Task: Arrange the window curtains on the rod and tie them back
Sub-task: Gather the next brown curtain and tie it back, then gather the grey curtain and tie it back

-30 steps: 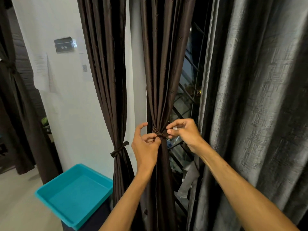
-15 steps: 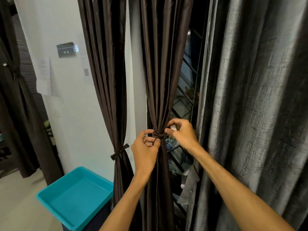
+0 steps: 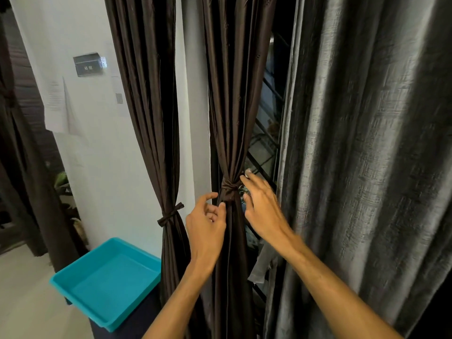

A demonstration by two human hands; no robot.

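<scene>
A dark brown curtain (image 3: pixel 234 94) hangs in the middle, gathered by a brown tie-back (image 3: pixel 230 188) wound round it. My left hand (image 3: pixel 206 221) sits just below and left of the tie, fingers loosely curled, fingertips near the fabric, holding nothing. My right hand (image 3: pixel 260 204) hovers to the right of the tie, fingers spread and blurred, apart from the knot. A second brown curtain (image 3: pixel 149 94) to the left is bound by its own knotted tie (image 3: pixel 170 214).
A wide grey curtain (image 3: pixel 367 155) fills the right side. Behind the middle curtain a window grille (image 3: pixel 266 143) shows. A teal plastic tray (image 3: pixel 107 280) sits low at the left on a dark surface. A white wall (image 3: pixel 93 143) carries papers and a small sign.
Both hands have let go of the tie-back. The right hand opened and pulled slightly right; the left hand dropped a little below the knot. The tie stays wound round the curtain.
</scene>
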